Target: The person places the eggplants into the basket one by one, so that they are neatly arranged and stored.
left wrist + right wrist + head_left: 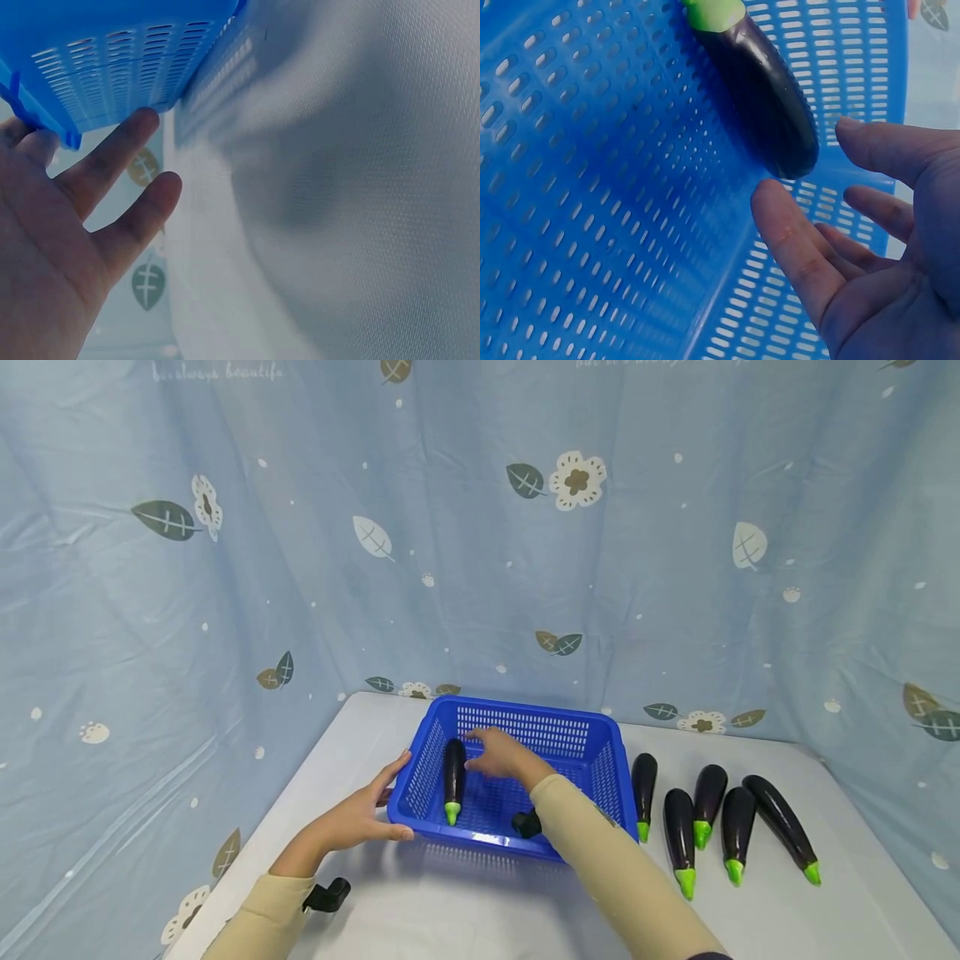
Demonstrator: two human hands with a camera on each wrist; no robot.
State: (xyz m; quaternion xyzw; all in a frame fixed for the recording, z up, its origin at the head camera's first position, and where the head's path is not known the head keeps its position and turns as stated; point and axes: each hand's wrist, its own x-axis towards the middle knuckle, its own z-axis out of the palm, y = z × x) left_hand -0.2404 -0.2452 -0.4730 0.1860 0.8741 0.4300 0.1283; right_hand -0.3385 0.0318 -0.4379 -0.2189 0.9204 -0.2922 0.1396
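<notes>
A blue plastic basket (pixel 480 841) with slotted walls stands on the table. Inside it, along the left wall, lies one dark purple eggplant (pixel 454 774), its green stem end toward the front. My right hand (pixel 501 755) reaches into the basket just right of this eggplant. In the right wrist view, its fingers are spread, and the fingertips (pixel 769 199) are close to the eggplant's rounded end with nothing held. My left hand (pixel 360 814) is at the basket's front left corner, fingers extended along the rim. The left wrist view shows two straight fingers below the basket's rim.
Several more eggplants lie on the white table right of the basket, among them a long curved eggplant (pixel 782 828) farthest right. A pale blue patterned curtain (pixel 480 568) hangs behind and at both sides. The white tabletop (pixel 450 918) extends in front of the basket.
</notes>
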